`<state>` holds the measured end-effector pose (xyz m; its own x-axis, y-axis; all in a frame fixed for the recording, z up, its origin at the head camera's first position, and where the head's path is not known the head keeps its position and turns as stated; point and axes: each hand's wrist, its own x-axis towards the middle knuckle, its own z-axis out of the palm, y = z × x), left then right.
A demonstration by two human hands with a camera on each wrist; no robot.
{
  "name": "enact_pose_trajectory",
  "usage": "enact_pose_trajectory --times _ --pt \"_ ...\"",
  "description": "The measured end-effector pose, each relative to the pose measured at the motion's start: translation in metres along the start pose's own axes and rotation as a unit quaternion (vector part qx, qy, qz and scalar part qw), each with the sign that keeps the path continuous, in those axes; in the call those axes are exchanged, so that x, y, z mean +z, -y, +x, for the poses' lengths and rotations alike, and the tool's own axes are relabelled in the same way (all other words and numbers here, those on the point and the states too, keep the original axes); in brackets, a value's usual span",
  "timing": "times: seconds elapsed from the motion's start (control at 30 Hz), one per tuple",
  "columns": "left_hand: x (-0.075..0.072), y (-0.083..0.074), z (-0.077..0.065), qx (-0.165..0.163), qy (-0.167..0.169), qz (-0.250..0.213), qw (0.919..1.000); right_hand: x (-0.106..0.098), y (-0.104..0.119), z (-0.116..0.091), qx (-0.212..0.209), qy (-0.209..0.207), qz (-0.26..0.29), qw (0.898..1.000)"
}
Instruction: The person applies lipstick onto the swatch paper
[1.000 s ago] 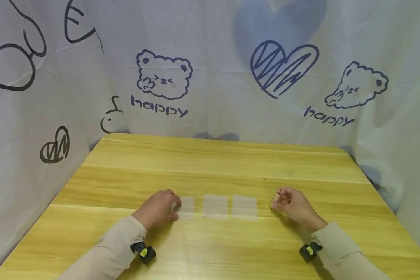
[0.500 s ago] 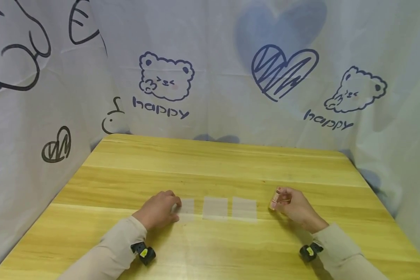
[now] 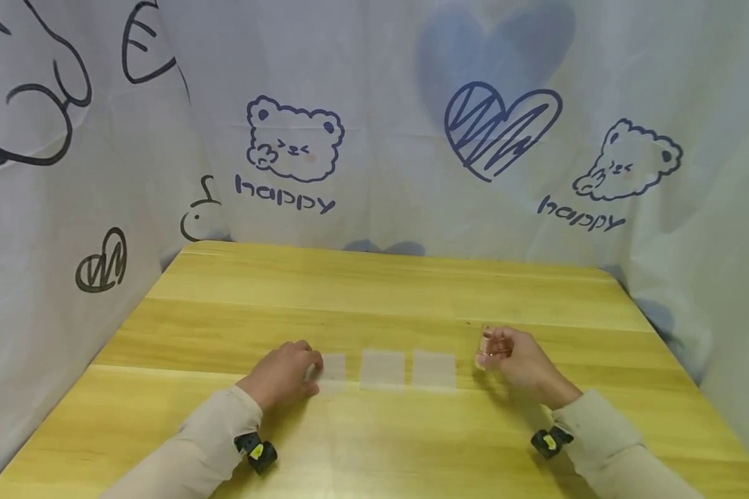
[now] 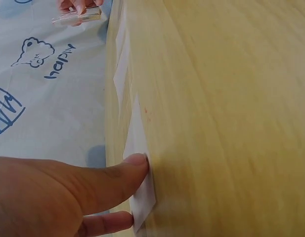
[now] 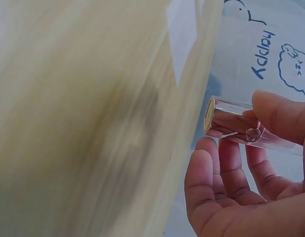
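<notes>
In the head view, three thin white squares lie in a row on the wooden table. My left hand [image 3: 281,374] rests at the left square [image 3: 333,373], and the left wrist view shows the thumb on this paper [image 4: 138,128] with another fingertip at its edge. To the right are the middle square [image 3: 383,371] and the right square [image 3: 433,371]. My right hand [image 3: 527,362] holds a small clear tube [image 3: 483,350] upright beyond the right square. Seen from the right wrist, the tube [image 5: 231,118] has a gold end and a small ring, gripped between thumb and fingers.
The wooden table [image 3: 374,443] reaches back to a white curtain [image 3: 387,173] with drawn bears and hearts. Curtain also hangs along the left and right sides.
My right hand has shifted slightly up and left with the tube, which has gone from tilted to nearly upright. The left hand stays at the left square.
</notes>
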<state>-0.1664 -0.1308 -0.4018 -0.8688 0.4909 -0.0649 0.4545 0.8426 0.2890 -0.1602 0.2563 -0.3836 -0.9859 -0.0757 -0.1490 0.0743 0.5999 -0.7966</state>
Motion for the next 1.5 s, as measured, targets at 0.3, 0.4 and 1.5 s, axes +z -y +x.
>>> enact_pose_trajectory --times 0.3,0.4,1.5 --pt "-0.002 -0.003 0.001 0.005 0.002 0.002 1.0 0.002 0.012 -0.002 -0.028 0.002 -0.006 1.0" --pt "-0.002 -0.003 0.001 0.004 0.006 0.004 1.0 0.004 0.016 -0.004 -0.027 0.0 -0.011 1.0" --pt "-0.021 -0.041 0.008 0.106 -0.089 -0.056 0.9888 0.022 0.047 -0.005 -0.131 0.025 -0.051 0.99"
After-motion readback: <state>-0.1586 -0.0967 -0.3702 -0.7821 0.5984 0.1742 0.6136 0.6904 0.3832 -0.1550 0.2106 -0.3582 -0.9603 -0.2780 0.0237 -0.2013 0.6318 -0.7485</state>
